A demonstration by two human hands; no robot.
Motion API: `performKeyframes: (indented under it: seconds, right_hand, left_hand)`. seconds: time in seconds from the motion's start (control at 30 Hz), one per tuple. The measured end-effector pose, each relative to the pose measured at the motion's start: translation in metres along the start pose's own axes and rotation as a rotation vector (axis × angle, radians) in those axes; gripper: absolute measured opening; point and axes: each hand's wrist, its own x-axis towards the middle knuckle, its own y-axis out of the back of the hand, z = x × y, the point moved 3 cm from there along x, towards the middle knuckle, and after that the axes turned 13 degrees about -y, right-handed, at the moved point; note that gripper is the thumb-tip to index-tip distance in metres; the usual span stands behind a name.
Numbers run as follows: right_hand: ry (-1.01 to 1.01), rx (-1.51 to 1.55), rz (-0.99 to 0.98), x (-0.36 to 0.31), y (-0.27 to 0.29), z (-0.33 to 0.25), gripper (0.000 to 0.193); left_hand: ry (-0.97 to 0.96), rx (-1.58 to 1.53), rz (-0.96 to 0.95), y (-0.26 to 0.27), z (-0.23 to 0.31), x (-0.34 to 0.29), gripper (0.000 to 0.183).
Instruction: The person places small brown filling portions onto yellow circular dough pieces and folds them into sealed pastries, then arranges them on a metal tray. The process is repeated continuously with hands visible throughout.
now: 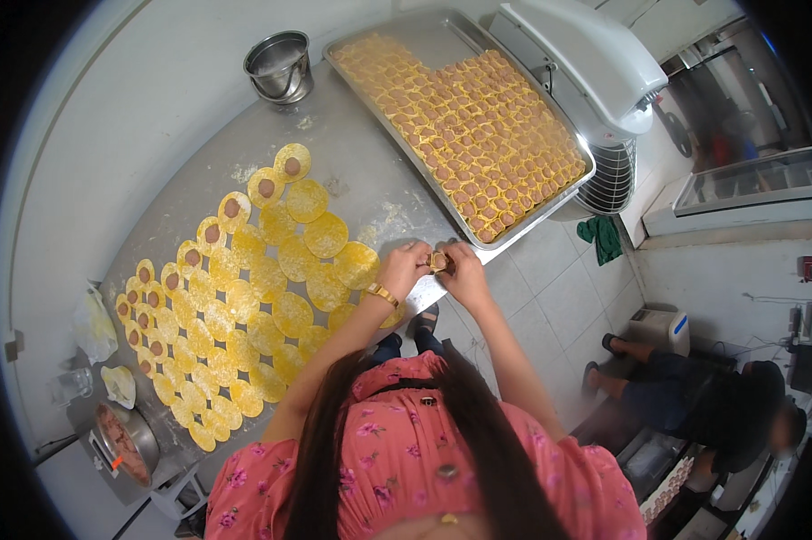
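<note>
Just over the table's front edge, my left hand (408,263) and my right hand (464,274) meet with fingers bent around a small dumpling (438,262), its meat top facing up. To the left, rows of round yellow dumpling wrappers (291,314) lie flat on the grey metal table (361,196). Balls of pinkish-brown meat filling (231,208) sit on the wrappers along the far and left sides. Beyond my right hand stands a large metal tray (539,206), mostly filled with tight rows of open-topped dumplings (491,135).
A metal bucket (279,70) stands at the back wall, and a white mixer (589,63) behind the tray. At lower left are a bowl of meat filling (129,443) and a plastic bag (95,328). Another person (694,400) is at right, beyond the tiled floor (550,292).
</note>
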Motion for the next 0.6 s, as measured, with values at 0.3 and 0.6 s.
performKeyframes:
  seconds: [0.3, 0.6]
  right_hand:
    - [-0.022, 0.002, 0.005, -0.001, -0.002, -0.005, 0.026]
    - [0.001, 0.021, 0.015, -0.005, -0.01, 0.0, 0.031]
  left_hand:
    - [0.056, -0.043, -0.004, -0.001, -0.005, -0.004, 0.02]
    - [0.037, 0.044, 0.01, -0.002, -0.005, -0.009, 0.02]
